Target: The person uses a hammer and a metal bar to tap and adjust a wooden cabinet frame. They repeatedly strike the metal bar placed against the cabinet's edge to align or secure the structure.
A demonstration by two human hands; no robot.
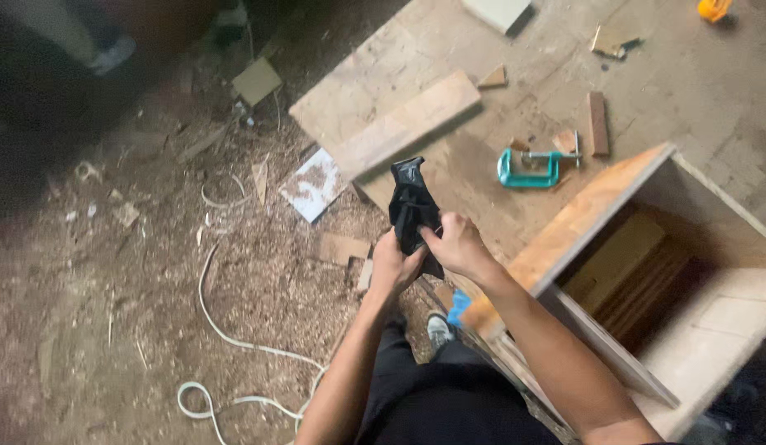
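Observation:
A black work glove [412,202] hangs upright in front of me, above the edge of a worktable. My left hand [393,265] is at the glove's cuff from below, its fingers pushed into or under the opening. My right hand [455,244] pinches the cuff edge from the right side. Both forearms reach up from the bottom of the view. A grey shoe [438,330] shows on the floor beneath my hands.
A plywood worktable [696,91] holds a teal C-clamp [531,167], a long plank [408,124] and small wood offcuts. An open wooden box [647,272] stands at the right. A white cable [226,346] snakes over the sawdust-covered floor at the left.

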